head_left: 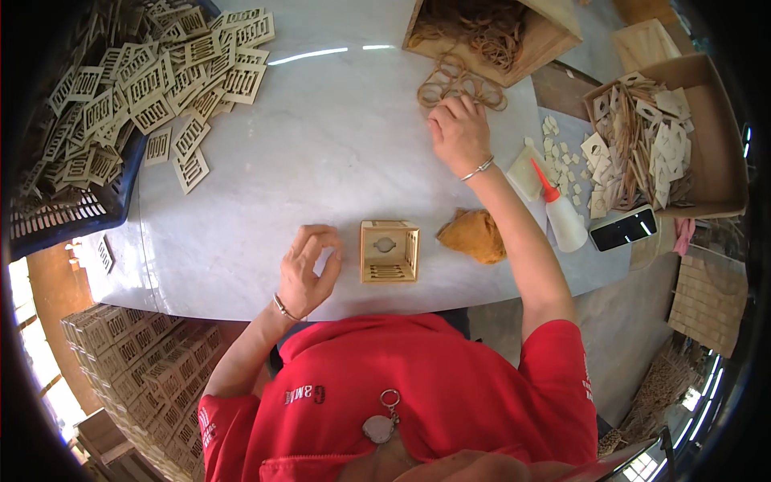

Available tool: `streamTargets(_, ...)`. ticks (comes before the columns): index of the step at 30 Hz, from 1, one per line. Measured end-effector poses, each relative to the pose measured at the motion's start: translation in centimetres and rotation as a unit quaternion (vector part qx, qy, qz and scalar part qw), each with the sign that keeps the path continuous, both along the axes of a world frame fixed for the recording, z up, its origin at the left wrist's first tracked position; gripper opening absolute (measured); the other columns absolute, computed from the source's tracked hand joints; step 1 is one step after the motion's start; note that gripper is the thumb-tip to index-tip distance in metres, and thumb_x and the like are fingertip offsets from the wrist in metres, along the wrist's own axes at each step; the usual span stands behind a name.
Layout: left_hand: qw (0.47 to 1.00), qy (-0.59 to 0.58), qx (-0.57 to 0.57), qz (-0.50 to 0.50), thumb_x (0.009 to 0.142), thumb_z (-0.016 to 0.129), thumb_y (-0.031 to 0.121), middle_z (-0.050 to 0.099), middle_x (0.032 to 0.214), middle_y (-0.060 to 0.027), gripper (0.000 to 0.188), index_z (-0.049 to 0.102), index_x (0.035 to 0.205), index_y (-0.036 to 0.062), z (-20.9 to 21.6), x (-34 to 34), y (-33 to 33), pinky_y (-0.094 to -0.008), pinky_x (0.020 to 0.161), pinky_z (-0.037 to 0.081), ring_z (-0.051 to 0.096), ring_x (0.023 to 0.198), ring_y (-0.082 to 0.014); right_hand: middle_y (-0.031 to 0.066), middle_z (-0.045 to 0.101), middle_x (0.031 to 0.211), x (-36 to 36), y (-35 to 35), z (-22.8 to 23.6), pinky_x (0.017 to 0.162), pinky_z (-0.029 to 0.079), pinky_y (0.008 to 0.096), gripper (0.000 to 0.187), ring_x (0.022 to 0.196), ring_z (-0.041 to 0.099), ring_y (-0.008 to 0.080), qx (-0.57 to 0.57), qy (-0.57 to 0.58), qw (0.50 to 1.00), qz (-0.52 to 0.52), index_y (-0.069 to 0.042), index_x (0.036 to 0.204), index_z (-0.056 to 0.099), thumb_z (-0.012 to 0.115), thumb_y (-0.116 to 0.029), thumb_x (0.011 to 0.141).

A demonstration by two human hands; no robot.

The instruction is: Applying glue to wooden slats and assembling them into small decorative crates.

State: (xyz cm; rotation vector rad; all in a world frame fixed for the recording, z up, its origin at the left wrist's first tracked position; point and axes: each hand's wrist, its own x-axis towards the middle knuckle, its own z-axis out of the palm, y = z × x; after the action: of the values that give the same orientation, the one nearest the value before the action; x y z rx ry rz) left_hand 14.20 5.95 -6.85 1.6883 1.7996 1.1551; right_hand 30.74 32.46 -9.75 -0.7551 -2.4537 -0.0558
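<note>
A small open wooden box (389,271) with slotted sides and a round shape inside sits near the table's front edge. My left hand (305,269) rests just left of it, apart from it, with thumb and fingers curved and a gap between them. Farther off, my right hand (459,135) reaches to the near edge of a loose cluster of brown rubber bands (458,80). Its fingers are bent and close together; their tips are partly hidden, so what they pinch cannot be made out. A mustard-coloured cloth (475,237) lies between the box and my right forearm.
Slotted wooden panels (152,80) overflow a blue crate (120,197) at left. A tipped wooden box (554,36) holds more bands. At right are a white glue bottle (566,221), a phone (622,229) and a carton (715,161) of wooden pieces. Stacked boxes (144,361) stand lower left.
</note>
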Motion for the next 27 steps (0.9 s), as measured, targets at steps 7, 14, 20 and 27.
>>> streamTargets(7, 0.988, -0.143, 0.044, 0.046, 0.074, 0.068, 0.005, 0.058, 0.105, -0.0122, 0.039, 0.054, 0.11, 0.0007, 5.6, -0.2, 4.8, -0.0326, 0.082, 0.045, 0.056, 0.095, -0.0225, 0.0074, 0.06, 0.077, 0.3, -8.4, 9.6, 0.065, 0.045, 0.0312, 0.005, 0.069, 0.058, 0.0217, -0.495, 0.114, 0.85, 0.141, -0.005, 0.085, 0.055, 0.058, -0.007, 0.082)
streamTargets(14, 0.883, -0.435, -0.112, -0.134, 0.078, 0.07, 0.011, 0.059, 0.084, -0.0026, 0.028, 0.056, 0.1, 0.0037, 7.1, 0.9, 3.9, -0.0288, 0.074, 0.044, 0.056, 0.074, -0.0133, 0.0052, 0.056, 0.073, 2.0, -12.0, 12.3, 0.066, 0.044, 0.0306, 0.007, 0.066, 0.055, 0.0216, -0.476, 0.062, 0.846, 0.23, -0.005, 0.083, 0.053, 0.06, -0.006, 0.081)
streamTargets(20, 0.951, 0.219, 0.113, -0.185, 0.068, 0.076, 0.022, 0.054, 0.074, -0.003, 0.028, 0.056, 0.081, 0.0076, 6.8, -2.1, 3.1, -0.0357, 0.075, 0.039, 0.054, 0.067, -0.0201, -0.0005, 0.056, 0.074, 4.4, -12.2, 11.2, 0.079, 0.04, 0.036, 0.024, 0.069, 0.055, 0.0161, -0.197, -0.059, 0.952, 0.226, -0.009, 0.078, 0.051, 0.072, -0.019, 0.07)
streamTargets(27, 0.939, 0.278, 0.039, -0.199, 0.067, 0.072, 0.04, 0.055, 0.083, -0.0048, 0.041, 0.052, 0.083, 0.0083, 5.0, -2.5, 2.5, -0.0359, 0.082, 0.037, 0.056, 0.07, -0.0194, 0.0011, 0.056, 0.086, 5.7, -12.9, 9.5, 0.083, 0.039, 0.0389, 0.046, 0.075, 0.056, 0.0165, -0.193, -0.106, 0.959, 0.177, -0.01, 0.081, 0.051, 0.078, -0.037, 0.057)
